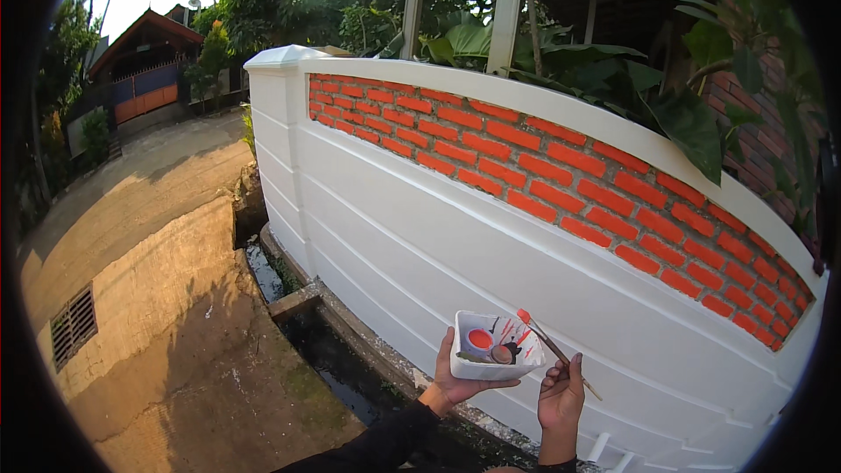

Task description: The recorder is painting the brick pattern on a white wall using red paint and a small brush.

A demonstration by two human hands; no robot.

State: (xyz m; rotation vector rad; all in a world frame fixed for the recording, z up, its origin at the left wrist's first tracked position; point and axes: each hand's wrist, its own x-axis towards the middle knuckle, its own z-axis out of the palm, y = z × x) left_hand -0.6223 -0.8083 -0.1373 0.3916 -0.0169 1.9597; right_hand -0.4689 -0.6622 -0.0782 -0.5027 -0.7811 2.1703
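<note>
My left hand grips a square white plastic container from its left side and underneath. Inside it are a small cup of red paint, another small round vessel and red and dark smears. Just right of the container, my right hand holds a paintbrush with a red tip angled up and left. Beyond them stands a white wall with an inset band of bright red-orange bricks in grey mortar.
An open drain runs along the wall's foot, crossed by a concrete slab. At left are a concrete path with a metal grate and a gated house. Leafy plants and posts rise above the wall.
</note>
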